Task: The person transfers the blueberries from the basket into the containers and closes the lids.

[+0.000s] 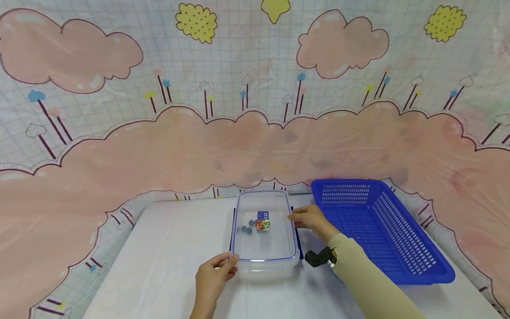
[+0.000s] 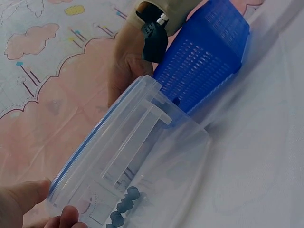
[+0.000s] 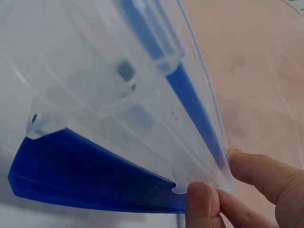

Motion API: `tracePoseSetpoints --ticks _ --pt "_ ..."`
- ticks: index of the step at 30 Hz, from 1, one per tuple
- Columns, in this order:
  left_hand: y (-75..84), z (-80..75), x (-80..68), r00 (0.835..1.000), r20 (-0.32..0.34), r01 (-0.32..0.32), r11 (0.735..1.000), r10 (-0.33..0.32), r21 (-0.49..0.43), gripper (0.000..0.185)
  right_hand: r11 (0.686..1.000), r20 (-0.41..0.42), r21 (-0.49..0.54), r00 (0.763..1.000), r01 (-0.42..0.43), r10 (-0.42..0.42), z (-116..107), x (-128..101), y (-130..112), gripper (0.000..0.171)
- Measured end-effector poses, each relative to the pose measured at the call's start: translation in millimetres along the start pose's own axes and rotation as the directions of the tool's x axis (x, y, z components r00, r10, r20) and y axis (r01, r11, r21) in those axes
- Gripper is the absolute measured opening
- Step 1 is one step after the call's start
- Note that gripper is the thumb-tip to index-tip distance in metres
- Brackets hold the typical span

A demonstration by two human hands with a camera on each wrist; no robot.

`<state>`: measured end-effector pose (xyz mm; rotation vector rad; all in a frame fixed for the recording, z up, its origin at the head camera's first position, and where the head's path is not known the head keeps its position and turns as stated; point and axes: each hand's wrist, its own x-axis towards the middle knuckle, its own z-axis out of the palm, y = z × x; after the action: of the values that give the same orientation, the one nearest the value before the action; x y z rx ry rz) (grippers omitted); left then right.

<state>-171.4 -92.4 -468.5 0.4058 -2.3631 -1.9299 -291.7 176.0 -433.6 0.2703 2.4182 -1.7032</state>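
A clear plastic food container [image 1: 263, 267] stands on the table, and its clear lid [image 1: 247, 248] with a blue seal lies over it. My left hand [image 1: 215, 274] pinches the lid's near left corner, thumb on top and fingers below. On the far right side, my right hand [image 1: 312, 220] holds the lid's edge between thumb and fingers. A blue side latch [image 3: 90, 175] hangs swung outward in the right wrist view. Several dark grey-blue balls [image 2: 126, 204] show through the clear wall. A colourful label [image 1: 263, 223] is visible near the middle of the lid.
A blue perforated plastic basket [image 1: 398, 230] stands right of the container, under my right forearm. The table [image 1: 167, 257] has a white cover. Behind it hangs a patterned cloth [image 1: 247, 150]. A small black camera [image 1: 318, 258] is strapped to my right wrist.
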Motion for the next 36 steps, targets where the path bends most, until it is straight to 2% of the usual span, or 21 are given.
tracePoseSetpoints --ticks 11,20,31,34,36 --pt "-4.5 5.2 -2.2 0.999 -0.035 0.005 1.0 -0.006 -0.029 0.049 1.0 -0.013 0.009 1.0 0.026 -0.026 0.8 -3.4 1.5 0.038" --pt "-8.2 8.2 -1.7 0.999 -0.032 0.007 0.998 -0.009 -0.068 0.052 1.0 -0.039 -0.016 0.999 -0.011 0.011 3.2 1.6 4.3 0.037" --pt "-8.8 6.6 2.9 0.997 0.045 0.073 0.979 -0.066 -0.188 0.05 0.999 -0.023 -0.035 0.999 -0.025 0.024 0.9 0.0 1.1 0.036" --pt "-6.8 2.6 4.0 0.995 0.076 0.076 0.983 -0.064 -0.166 0.051 0.999 -0.022 -0.021 0.999 -0.029 0.028 1.5 -0.1 2.0 0.036" --pt "-4.8 -1.7 7.2 0.995 0.092 0.048 0.992 -0.038 -0.119 0.049 0.999 -0.018 -0.017 0.999 -0.034 0.034 2.4 0.4 4.1 0.036"
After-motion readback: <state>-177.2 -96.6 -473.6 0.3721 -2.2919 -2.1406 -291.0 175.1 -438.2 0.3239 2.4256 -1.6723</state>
